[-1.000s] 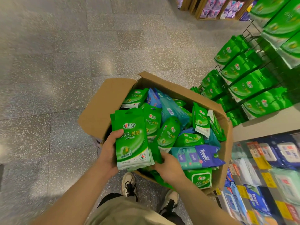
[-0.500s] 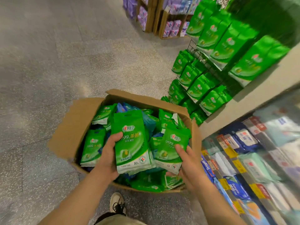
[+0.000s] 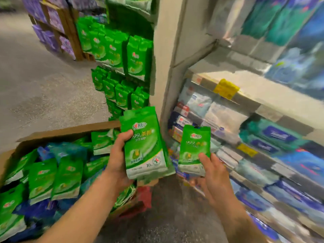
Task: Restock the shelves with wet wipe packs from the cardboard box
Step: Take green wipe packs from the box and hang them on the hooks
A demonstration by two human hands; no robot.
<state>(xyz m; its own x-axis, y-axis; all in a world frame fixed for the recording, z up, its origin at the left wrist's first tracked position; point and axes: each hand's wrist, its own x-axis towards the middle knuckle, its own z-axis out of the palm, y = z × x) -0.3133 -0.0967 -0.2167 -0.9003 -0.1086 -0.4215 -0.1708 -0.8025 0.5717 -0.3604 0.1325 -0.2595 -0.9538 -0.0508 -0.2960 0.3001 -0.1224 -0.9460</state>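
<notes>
Holding green wet wipe packs in both hands, the person faces the shelving. The left hand [image 3: 116, 160] grips a stack of packs [image 3: 145, 146] by its left edge, thumb on the front; the right hand [image 3: 213, 174] pinches a single pack [image 3: 193, 149] near its bottom. The stack may fan out and slip, being held along one side only. To the near left, the cardboard box [image 3: 70, 132] sits full of packs. Farther off, hanging green packs [image 3: 122, 55] crowd the hooks, leaving little room, and the shelf post [image 3: 166, 50] stands between them and the blue packs [image 3: 273, 135] on the right.
</notes>
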